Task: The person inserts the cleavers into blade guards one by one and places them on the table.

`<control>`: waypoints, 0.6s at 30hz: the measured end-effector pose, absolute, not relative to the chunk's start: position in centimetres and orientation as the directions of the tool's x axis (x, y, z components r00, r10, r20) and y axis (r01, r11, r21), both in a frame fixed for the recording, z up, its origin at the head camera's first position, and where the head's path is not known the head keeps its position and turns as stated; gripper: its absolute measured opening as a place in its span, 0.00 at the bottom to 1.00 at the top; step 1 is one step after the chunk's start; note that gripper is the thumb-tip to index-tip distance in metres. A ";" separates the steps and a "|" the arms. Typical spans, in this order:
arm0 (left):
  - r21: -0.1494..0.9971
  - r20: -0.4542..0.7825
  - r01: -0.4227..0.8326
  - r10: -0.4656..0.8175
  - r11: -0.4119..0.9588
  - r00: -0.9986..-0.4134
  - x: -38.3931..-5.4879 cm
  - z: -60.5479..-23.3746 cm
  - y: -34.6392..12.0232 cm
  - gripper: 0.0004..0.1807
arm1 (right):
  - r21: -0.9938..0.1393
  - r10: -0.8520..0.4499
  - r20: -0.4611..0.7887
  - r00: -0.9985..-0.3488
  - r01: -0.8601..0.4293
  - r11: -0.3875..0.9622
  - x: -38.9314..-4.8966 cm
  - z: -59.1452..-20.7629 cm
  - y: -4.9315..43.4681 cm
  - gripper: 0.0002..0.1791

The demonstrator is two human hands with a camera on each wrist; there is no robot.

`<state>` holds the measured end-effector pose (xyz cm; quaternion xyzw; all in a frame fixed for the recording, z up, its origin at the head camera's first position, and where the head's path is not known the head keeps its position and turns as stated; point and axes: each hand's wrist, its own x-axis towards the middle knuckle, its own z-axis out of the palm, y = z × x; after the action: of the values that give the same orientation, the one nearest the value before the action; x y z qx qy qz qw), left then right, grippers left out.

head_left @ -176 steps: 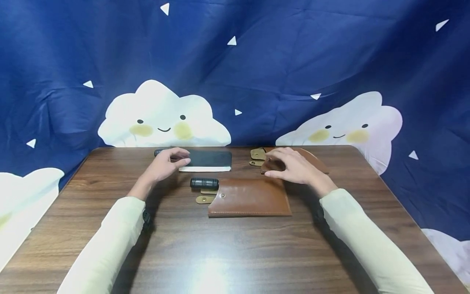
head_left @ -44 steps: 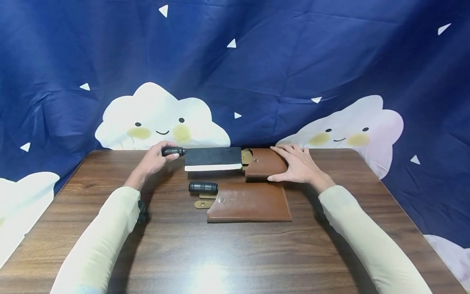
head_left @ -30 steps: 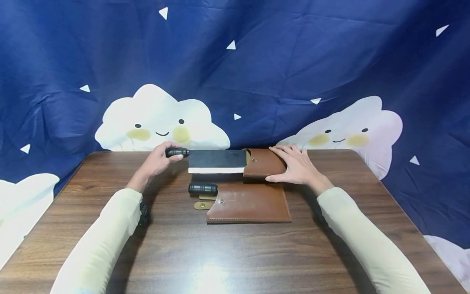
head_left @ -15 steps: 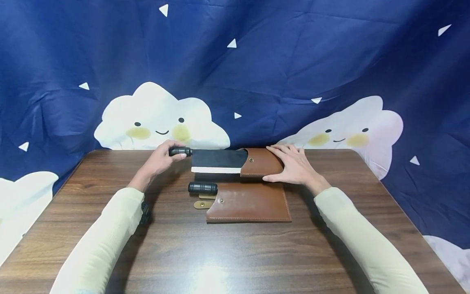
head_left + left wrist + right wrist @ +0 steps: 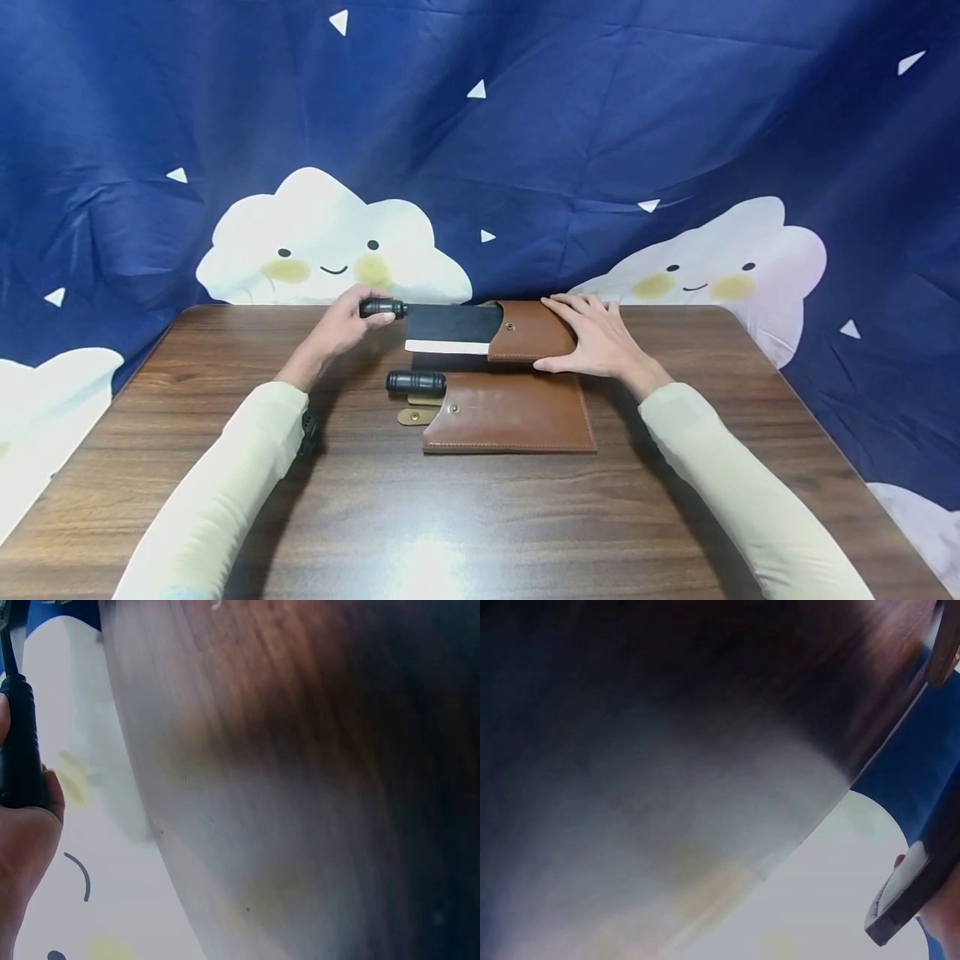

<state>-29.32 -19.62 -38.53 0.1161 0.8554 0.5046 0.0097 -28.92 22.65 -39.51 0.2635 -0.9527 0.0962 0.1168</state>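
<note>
At the back of the table, my left hand (image 5: 341, 329) holds a cleaver (image 5: 450, 323) by its black handle, also seen gripped in the left wrist view as a dark handle (image 5: 21, 750). The blade is dark with a bright lower edge, and its right part is hidden inside a brown leather sheath (image 5: 528, 333). With thumb at the front edge and fingers at the back edge, my right hand (image 5: 600, 343) grips that sheath. In the right wrist view, only a dark edge of the sheath (image 5: 904, 904) shows, at the lower right.
In front lies a second brown leather sheath (image 5: 517, 412) with a black handle (image 5: 416, 382) sticking out on its left. A tan snap strap (image 5: 415, 417) juts out below that handle. A blue curtain (image 5: 525, 125) with clouds hangs behind the wooden table (image 5: 525, 525).
My left hand has taken the cleaver's handle and moved right, sliding the blade into the sheath. My right hand has gripped the sheath and brought it left.
</note>
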 end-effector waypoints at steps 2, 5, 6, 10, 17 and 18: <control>0.864 0.100 0.190 0.210 0.466 -0.973 -29.3 -38.5 -19.4 0.18 | -0.119 -0.479 0.270 -0.835 -0.522 0.844 -28.9 -39.5 22.7 0.63; 0.865 0.099 0.187 0.205 0.466 -0.974 -29.3 -38.5 -19.1 0.18 | -0.120 -0.478 0.273 -0.835 -0.523 0.844 -28.8 -39.5 22.8 0.63; 0.866 0.100 0.187 0.206 0.464 -0.974 -29.4 -38.5 -19.0 0.17 | -0.121 -0.478 0.274 -0.834 -0.523 0.844 -28.9 -39.5 22.8 0.63; 0.858 0.114 0.207 0.220 0.470 -0.969 -29.3 -38.5 -18.6 0.16 | -0.118 -0.482 0.274 -0.833 -0.526 0.842 -28.9 -39.6 22.8 0.62; 0.836 0.135 0.242 0.243 0.493 -0.961 -29.1 -38.6 -17.9 0.15 | -0.118 -0.502 0.278 -0.819 -0.548 0.828 -28.8 -39.8 22.3 0.62; 0.833 0.139 0.246 0.245 0.495 -0.960 -29.1 -38.6 -17.8 0.15 | -0.119 -0.503 0.280 -0.817 -0.550 0.827 -28.7 -39.8 22.2 0.62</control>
<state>-29.08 -17.77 -38.57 0.1421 0.8644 0.4823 -0.0009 -28.73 22.24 -39.79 0.2777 -0.9483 0.0975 0.1192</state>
